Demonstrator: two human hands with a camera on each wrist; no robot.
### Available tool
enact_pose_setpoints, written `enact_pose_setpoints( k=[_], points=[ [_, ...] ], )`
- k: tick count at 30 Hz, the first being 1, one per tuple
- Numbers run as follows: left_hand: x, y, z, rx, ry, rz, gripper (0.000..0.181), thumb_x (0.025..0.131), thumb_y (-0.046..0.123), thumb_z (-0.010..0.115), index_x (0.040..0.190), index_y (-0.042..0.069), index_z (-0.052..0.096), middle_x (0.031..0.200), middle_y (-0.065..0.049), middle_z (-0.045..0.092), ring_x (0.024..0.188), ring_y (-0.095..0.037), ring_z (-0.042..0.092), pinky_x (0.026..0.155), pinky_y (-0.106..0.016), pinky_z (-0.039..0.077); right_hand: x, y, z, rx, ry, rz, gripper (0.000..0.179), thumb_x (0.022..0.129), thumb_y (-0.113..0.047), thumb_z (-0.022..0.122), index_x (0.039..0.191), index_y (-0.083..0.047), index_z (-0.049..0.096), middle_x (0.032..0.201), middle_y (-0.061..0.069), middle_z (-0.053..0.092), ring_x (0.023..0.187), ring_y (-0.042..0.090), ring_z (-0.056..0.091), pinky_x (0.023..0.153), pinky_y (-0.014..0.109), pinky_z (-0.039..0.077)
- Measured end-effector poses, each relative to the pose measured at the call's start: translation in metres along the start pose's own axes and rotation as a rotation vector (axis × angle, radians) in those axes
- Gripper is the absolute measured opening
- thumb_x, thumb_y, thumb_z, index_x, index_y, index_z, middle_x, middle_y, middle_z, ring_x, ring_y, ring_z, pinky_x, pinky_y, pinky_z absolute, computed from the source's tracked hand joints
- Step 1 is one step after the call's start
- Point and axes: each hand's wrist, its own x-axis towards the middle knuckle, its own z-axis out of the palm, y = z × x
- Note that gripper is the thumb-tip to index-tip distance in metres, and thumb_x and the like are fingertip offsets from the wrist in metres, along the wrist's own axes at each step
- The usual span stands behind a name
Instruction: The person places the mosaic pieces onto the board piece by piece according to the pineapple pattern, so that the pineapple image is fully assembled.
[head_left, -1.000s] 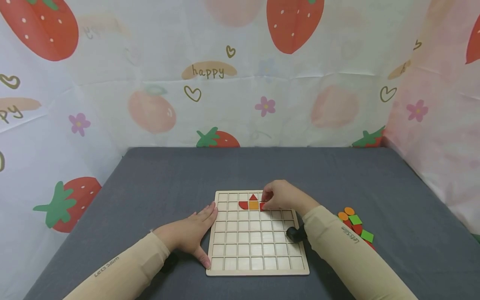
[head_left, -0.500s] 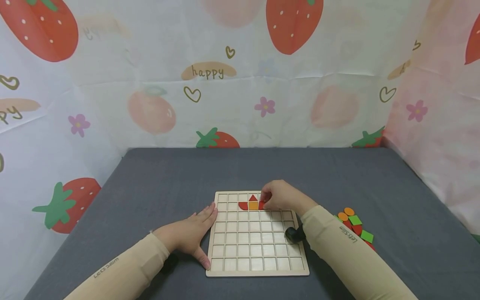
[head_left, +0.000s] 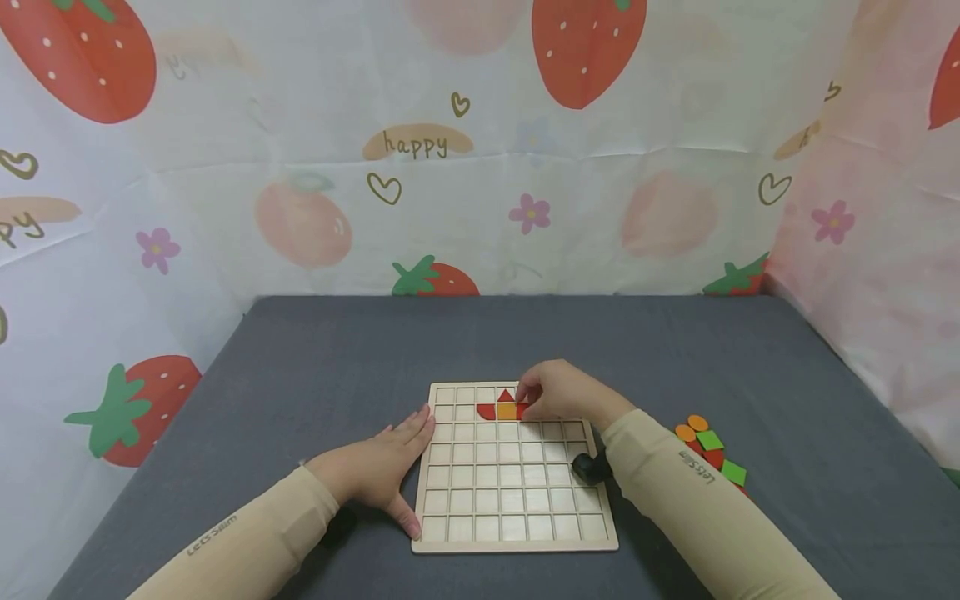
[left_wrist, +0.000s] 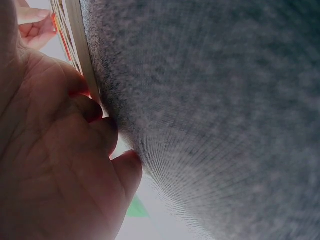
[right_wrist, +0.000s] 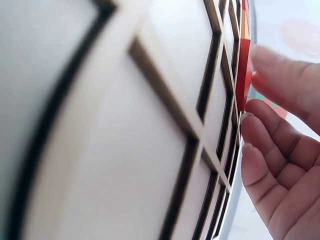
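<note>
A pale wooden grid board (head_left: 487,479) lies on the grey cloth. My left hand (head_left: 378,467) rests along its left edge, fingers straight and thumb spread toward the near corner. Near the board's far edge, an orange square tile (head_left: 507,411) sits in a cell, with a red triangle tile (head_left: 506,396) beyond it and a red rounded tile (head_left: 487,412) on its left. At the square's right side my right hand (head_left: 566,392) pinches another red tile (right_wrist: 244,70), partly hidden by the fingers. In the right wrist view the thumb and fingertips are right at that tile.
To the right of the board lies a loose group of orange round tiles (head_left: 697,423), green square tiles (head_left: 733,473) and red tiles (head_left: 713,458), partly covered by the right sleeve (head_left: 690,475). A black wrist camera (head_left: 588,468) overlaps the board's right edge.
My right hand has shifted slightly left with the red tile, bringing it up against the orange square. The left hand stays where it was.
</note>
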Motion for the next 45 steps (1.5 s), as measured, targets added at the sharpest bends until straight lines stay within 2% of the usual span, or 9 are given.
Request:
enact_pose_setpoints(
  k=[5,11,22,32,36,45],
  points=[
    [0.0005,-0.0012,0.0017,0.02,-0.004,0.003,0.14,0.044,0.075,0.068,0.146,0.0,0.008,0.152,-0.017,-0.001,0.139,-0.027,0.006,0.108,-0.048,0.019,0.0011,-0.0033,0.0011,-0.018,0.002,-0.006,0.008,0.076,-0.017,0.074,0.079,-0.022,0.069,0.071,-0.006,0.059,0.073,0.014,0.052,0.064,0.03,0.045],
    [0.0012,-0.003,0.0034,0.015,-0.003,-0.001,0.14,0.043,0.075,0.068,0.146,0.0,0.008,0.152,-0.016,-0.001,0.139,-0.026,0.006,0.108,-0.048,0.019,0.001,-0.0053,0.0012,-0.048,0.004,-0.013,0.011,0.077,-0.01,0.073,0.081,-0.02,0.07,0.075,-0.008,0.059,0.075,0.012,0.053,0.066,0.029,0.046],
    [0.0017,-0.0032,0.0033,0.021,-0.007,-0.003,0.141,0.043,0.076,0.067,0.146,0.0,0.008,0.152,-0.016,-0.001,0.139,-0.026,0.005,0.108,-0.047,0.019,-0.0007,-0.0005,-0.0014,-0.082,-0.004,-0.038,0.015,0.077,-0.006,0.071,0.082,-0.021,0.069,0.076,-0.009,0.06,0.074,0.012,0.053,0.065,0.028,0.046],
    [0.0018,-0.0041,0.0039,0.025,-0.003,0.002,0.141,0.043,0.077,0.066,0.146,0.0,0.008,0.152,-0.017,-0.001,0.139,-0.026,0.005,0.108,-0.048,0.019,-0.0001,-0.0004,0.0,-0.084,-0.008,-0.049,0.018,0.077,-0.003,0.069,0.086,-0.019,0.068,0.079,-0.007,0.061,0.076,0.011,0.053,0.067,0.027,0.047],
    [0.0011,-0.0038,0.0035,0.017,-0.005,-0.005,0.141,0.042,0.076,0.067,0.146,0.0,0.008,0.152,-0.016,-0.001,0.139,-0.026,0.005,0.108,-0.048,0.019,-0.0003,-0.0015,0.0001,-0.08,-0.003,-0.041,0.015,0.077,-0.004,0.07,0.082,-0.018,0.066,0.076,-0.007,0.059,0.074,0.011,0.053,0.066,0.027,0.046],
    [0.0006,-0.0022,0.0027,0.016,-0.005,-0.013,0.141,0.042,0.076,0.068,0.146,0.001,0.008,0.152,-0.016,-0.001,0.139,-0.025,0.005,0.108,-0.047,0.018,-0.0012,-0.0036,-0.0011,-0.125,-0.008,-0.086,0.02,0.076,0.001,0.068,0.08,-0.018,0.066,0.077,-0.008,0.061,0.075,0.01,0.053,0.066,0.028,0.046]
  ],
)
